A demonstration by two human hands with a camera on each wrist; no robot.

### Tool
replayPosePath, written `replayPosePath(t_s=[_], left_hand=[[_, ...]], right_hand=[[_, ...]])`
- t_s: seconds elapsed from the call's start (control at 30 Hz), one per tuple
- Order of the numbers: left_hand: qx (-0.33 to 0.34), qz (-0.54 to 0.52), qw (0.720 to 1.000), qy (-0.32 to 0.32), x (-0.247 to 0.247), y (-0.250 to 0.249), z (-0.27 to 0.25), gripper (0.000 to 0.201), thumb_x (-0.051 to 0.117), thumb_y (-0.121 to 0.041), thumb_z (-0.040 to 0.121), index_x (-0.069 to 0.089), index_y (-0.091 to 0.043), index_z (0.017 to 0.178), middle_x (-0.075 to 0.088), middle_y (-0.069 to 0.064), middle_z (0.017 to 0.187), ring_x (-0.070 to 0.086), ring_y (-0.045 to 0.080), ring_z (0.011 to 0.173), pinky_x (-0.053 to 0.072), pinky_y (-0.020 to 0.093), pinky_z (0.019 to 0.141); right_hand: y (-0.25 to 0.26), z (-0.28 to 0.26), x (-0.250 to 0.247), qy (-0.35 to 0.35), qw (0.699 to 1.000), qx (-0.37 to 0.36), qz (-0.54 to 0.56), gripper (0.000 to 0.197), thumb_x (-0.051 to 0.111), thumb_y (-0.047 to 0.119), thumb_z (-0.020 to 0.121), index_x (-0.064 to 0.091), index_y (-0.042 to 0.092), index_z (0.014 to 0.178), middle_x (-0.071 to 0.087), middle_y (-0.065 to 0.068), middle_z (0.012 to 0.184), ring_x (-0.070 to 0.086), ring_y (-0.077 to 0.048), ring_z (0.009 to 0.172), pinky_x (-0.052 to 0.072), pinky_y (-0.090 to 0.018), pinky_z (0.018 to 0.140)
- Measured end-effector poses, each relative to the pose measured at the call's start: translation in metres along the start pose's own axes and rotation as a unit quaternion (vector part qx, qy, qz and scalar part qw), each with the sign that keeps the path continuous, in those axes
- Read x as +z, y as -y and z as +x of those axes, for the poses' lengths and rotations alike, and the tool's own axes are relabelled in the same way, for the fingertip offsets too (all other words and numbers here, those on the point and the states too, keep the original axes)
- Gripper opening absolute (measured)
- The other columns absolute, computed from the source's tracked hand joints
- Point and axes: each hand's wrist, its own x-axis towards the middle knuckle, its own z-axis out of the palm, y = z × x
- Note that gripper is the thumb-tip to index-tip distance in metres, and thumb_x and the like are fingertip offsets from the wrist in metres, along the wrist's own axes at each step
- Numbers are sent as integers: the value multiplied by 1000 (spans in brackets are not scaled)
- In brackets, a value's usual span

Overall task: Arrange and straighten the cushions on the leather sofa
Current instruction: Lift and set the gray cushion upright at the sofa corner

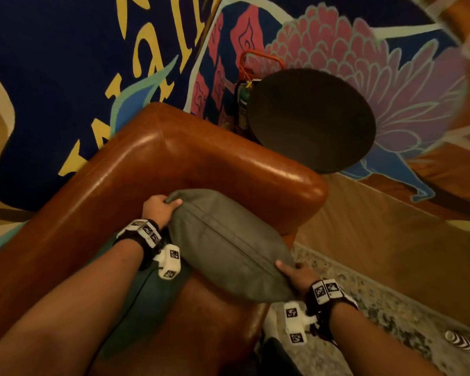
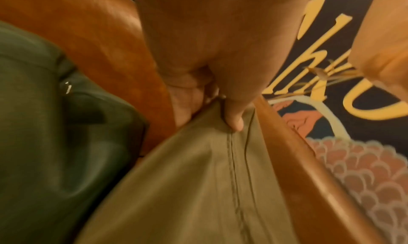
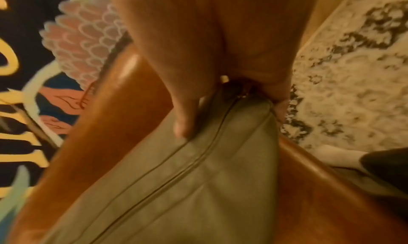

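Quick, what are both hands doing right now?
Left hand: pinching the far corner of the grey-green fabric cushion.
Right hand: gripping the same cushion's near corner.

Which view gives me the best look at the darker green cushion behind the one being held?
The left wrist view: the darker green cushion fills its left side, zipper pull showing, against the leather sofa. In the head view it is mostly hidden beneath the left hand, its arm and the held cushion. The right wrist view does not show it.
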Motion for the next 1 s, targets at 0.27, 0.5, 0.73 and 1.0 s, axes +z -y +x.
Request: replayPosePath(t_s=[0.27, 0.5, 0.73, 1.0], left_hand=[[-81, -122, 989, -1, -53, -4, 33, 19, 75, -19, 89, 68, -4, 97, 70, 17, 107, 69, 32, 89, 59, 49, 84], [-27, -63, 997, 27, -28, -6, 37, 28, 74, -25, 90, 66, -2, 105, 68, 15, 99, 67, 32, 91, 59, 49, 85], [50, 75, 990, -112, -13, -8, 25, 43, 62, -26, 96, 56, -4, 132, 62, 21, 130, 59, 40, 119, 49, 44, 99], [387, 437, 812, 16, 63, 30, -39, 57, 22, -44, 101, 26, -31, 156, 22, 5, 167, 17, 35, 154, 11, 58, 121]], right_hand=[[69, -10, -3, -128, 967, -217, -50, 44, 84, 18, 79, 67, 7, 118, 66, -7, 100, 65, -29, 101, 46, -30, 78], [51, -4, -10, -161, 953, -210, -148, 39, 74, 19, 89, 64, 7, 125, 66, -9, 106, 64, -32, 110, 50, -35, 88], [70, -9, 56, -252, 841, -245, -410, 63, 35, 8, 99, 18, 14, 159, 18, -22, 163, 22, -43, 148, 25, -49, 120], [65, -12, 132, -86, 723, -376, -574, 68, 23, 48, 104, -10, 26, 160, -16, 4, 167, -16, -28, 154, -12, -59, 120]])
